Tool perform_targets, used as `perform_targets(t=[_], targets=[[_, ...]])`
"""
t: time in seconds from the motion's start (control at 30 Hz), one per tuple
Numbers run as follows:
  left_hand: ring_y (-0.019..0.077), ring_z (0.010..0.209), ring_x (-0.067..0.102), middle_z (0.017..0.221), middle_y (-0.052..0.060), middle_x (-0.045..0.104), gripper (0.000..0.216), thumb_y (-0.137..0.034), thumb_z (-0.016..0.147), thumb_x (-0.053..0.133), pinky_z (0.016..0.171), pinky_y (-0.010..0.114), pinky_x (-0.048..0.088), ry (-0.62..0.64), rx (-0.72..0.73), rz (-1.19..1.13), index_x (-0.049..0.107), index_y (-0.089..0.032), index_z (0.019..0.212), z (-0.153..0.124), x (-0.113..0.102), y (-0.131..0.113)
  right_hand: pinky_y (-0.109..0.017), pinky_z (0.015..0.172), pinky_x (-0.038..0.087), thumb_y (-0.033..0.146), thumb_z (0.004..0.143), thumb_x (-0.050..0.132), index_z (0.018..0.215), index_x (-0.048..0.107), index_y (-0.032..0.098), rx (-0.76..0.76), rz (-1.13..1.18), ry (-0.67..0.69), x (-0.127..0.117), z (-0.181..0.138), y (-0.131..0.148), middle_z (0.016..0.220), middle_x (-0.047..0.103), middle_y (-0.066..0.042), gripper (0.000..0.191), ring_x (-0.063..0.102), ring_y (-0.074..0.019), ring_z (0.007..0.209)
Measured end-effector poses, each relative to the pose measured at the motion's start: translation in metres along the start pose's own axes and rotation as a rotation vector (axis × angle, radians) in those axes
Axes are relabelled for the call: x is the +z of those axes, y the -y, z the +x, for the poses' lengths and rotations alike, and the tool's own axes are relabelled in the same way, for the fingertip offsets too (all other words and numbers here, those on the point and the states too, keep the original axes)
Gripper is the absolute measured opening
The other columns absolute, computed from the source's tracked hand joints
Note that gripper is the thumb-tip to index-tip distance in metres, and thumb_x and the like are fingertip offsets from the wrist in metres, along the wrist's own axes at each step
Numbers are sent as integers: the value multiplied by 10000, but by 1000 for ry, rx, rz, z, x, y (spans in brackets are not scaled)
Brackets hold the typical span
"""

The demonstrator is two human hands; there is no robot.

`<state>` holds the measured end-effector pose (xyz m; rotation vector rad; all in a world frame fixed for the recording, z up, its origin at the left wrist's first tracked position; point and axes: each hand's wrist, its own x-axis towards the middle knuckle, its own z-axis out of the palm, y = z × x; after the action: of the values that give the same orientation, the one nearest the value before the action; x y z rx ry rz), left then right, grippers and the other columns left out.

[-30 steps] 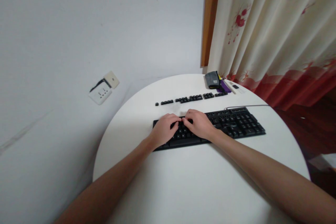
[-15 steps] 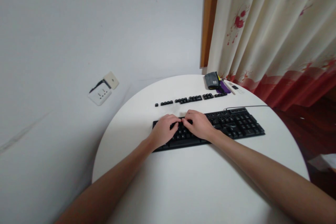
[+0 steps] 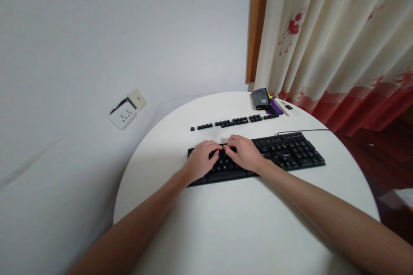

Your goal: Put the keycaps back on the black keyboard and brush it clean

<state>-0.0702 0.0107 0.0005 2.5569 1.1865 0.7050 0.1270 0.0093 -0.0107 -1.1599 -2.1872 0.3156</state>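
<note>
A black keyboard (image 3: pixel 284 150) lies across the round white table (image 3: pixel 245 223). Both my hands rest on its left half, side by side. My left hand (image 3: pixel 201 159) has its fingers curled down, with the tips pointing right. The fingers of my right hand (image 3: pixel 245 152) are curled too, and their tips meet those of the left over the upper key rows. What the fingertips pinch is hidden. Behind the keyboard, several loose black keycaps (image 3: pixel 234 121) lie in a row on the table.
A grey folded pouch (image 3: pixel 260 98), a purple item (image 3: pixel 276 106) and a small white stick (image 3: pixel 284 107) lie at the table's far edge beside the curtain (image 3: pixel 338 43). The keyboard cable (image 3: pixel 303 130) runs right. A wall socket (image 3: pixel 124 114) sits low on the wall at left.
</note>
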Motion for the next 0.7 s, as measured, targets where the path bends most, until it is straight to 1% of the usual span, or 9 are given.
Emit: perform_targets(t=[0.4,0.7], targets=[[206,943,619,983,42,710,216,-148,908,498,899,373,488,-15,10,3,692,-200,989,0,1,0,-265,697,372,272,959,491,712,613,175,1,-2,2,0,0,1,790,600,-26,292,557,-143,772],[206,939,620,976,42,710,221,-140,903,500,898,376,492,-20,14,5,692,-203,991,0,1,0,-276,719,381,264,956,498,720,629,175,8,-3,9,-1,0,1,796,601,-34,285,556,-151,781]])
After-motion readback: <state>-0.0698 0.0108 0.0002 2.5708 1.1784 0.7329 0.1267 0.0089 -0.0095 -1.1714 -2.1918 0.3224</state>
